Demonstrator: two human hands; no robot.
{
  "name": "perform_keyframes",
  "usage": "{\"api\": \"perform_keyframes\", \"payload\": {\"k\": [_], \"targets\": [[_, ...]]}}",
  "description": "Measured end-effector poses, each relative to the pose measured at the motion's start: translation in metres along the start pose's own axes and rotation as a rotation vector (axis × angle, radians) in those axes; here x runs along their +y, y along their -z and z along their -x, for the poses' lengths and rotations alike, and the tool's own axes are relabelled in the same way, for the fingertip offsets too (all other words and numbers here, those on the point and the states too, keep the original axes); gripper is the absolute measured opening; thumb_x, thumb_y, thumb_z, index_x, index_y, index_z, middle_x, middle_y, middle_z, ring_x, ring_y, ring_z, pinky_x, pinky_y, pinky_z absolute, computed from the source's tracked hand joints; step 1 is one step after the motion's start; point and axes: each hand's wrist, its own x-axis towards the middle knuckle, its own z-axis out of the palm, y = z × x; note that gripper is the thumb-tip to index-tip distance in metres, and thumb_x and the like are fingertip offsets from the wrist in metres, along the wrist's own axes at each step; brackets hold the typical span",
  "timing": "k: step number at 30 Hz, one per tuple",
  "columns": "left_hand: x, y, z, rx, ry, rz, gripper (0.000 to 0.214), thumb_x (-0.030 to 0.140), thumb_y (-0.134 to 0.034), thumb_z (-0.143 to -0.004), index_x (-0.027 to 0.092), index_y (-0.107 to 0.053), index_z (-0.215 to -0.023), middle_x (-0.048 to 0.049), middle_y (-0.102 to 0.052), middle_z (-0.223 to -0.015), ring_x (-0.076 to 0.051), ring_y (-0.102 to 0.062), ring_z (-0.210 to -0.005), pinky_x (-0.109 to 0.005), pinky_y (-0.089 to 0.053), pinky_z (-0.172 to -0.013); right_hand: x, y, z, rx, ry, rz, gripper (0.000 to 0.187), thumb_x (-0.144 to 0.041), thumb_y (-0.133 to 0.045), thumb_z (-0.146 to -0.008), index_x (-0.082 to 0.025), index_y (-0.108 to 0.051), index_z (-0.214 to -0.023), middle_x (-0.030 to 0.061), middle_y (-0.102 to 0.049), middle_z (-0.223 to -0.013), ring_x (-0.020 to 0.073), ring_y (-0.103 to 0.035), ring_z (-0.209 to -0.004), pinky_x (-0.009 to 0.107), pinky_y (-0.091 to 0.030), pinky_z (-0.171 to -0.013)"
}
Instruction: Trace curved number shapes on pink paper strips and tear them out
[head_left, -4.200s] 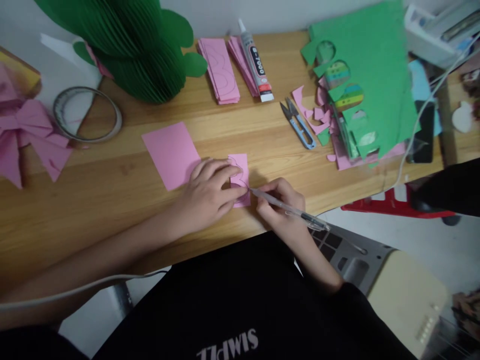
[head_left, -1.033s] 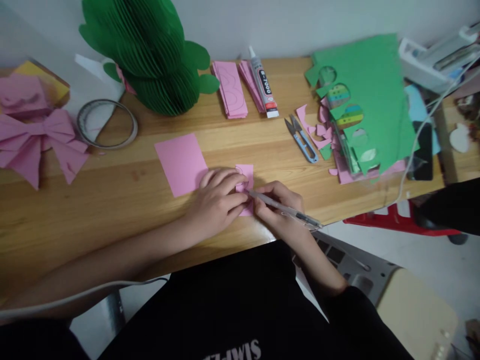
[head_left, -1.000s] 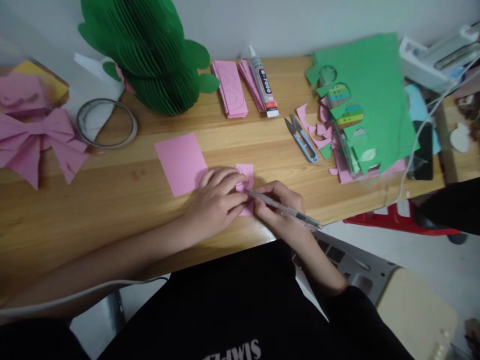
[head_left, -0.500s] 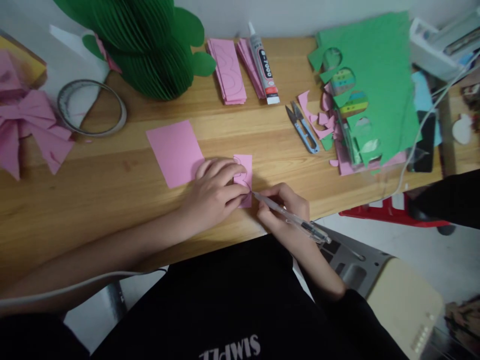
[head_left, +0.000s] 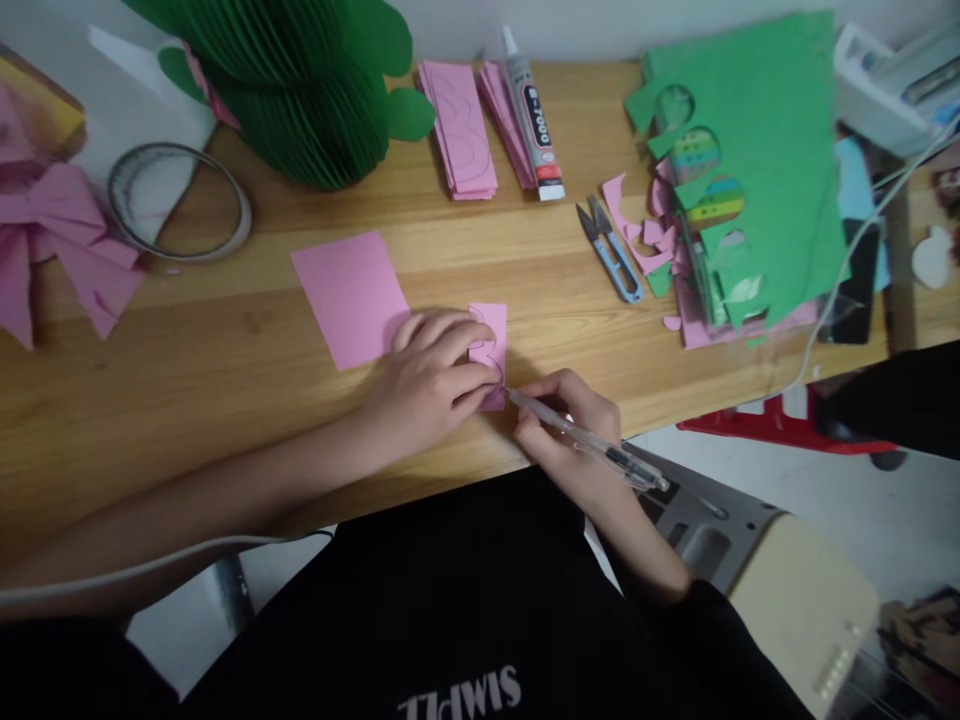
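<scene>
My left hand lies flat, fingers together, pressing down a small pink paper strip on the wooden desk. A curved outline is drawn on the strip. My right hand is closed around a clear pen, whose tip touches the strip's lower right edge. A larger pink sheet lies just left of my left hand, partly under it.
Behind lie stacks of pink strips, a glue tube, blue snips, pink scraps and cut green sheets. A green paper cactus, a tape ring and a pink bow stand at the left. A chair is at the lower right.
The pen tip has crept down along the strip's right edge. My left hand stays pressed on the paper. The view has shifted slightly.
</scene>
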Motion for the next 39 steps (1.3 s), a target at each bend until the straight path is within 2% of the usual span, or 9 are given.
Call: {"api": "perform_keyframes", "payload": {"k": [10, 17, 28, 39], "targets": [[0.0004, 0.0006, -0.0004, 0.01, -0.01, -0.005, 0.013, 0.023, -0.065, -0.092, 0.024, -0.073, -0.082, -0.0044, -0.069, -0.112, -0.027, -0.056, -0.111, -0.044, -0.041, -0.092, 0.0006, 0.0006, -0.0018, 0.013, -0.014, 0.041, 0.006, -0.021, -0.06, -0.075, -0.022, -0.061, -0.08, -0.0037, -0.069, -0.069, 0.0092, -0.055, -0.049, 0.023, -0.044, -0.049], [0.0003, 0.0004, -0.0006, -0.011, 0.004, 0.008, 0.015, 0.025, -0.063, -0.093, 0.025, -0.073, -0.081, -0.0045, -0.069, -0.114, -0.027, -0.055, -0.114, -0.045, -0.041, -0.093, -0.0032, 0.0017, 0.0013, -0.006, -0.024, 0.038, 0.004, -0.021, -0.059, -0.074, -0.022, -0.06, -0.078, -0.0044, -0.066, -0.064, 0.0092, -0.053, -0.046, 0.024, -0.044, -0.049], [0.0001, 0.0004, -0.0002, -0.001, -0.004, -0.001, 0.012, 0.024, -0.065, -0.092, 0.024, -0.073, -0.083, -0.0044, -0.069, -0.114, -0.027, -0.056, -0.112, -0.044, -0.041, -0.092, -0.0022, -0.0006, -0.0018, 0.038, -0.012, 0.065, 0.004, -0.022, -0.059, -0.074, -0.022, -0.06, -0.078, -0.0035, -0.068, -0.067, 0.0097, -0.055, -0.049, 0.024, -0.044, -0.051], [0.0008, 0.0007, -0.001, -0.002, 0.012, 0.035, 0.016, 0.024, -0.065, -0.092, 0.024, -0.073, -0.078, -0.0039, -0.069, -0.115, -0.027, -0.056, -0.114, -0.044, -0.04, -0.093, -0.0048, 0.0005, 0.004, -0.009, -0.014, 0.06, 0.005, -0.021, -0.058, -0.074, -0.023, -0.06, -0.078, -0.005, -0.066, -0.064, 0.0089, -0.053, -0.046, 0.023, -0.043, -0.049]]}}
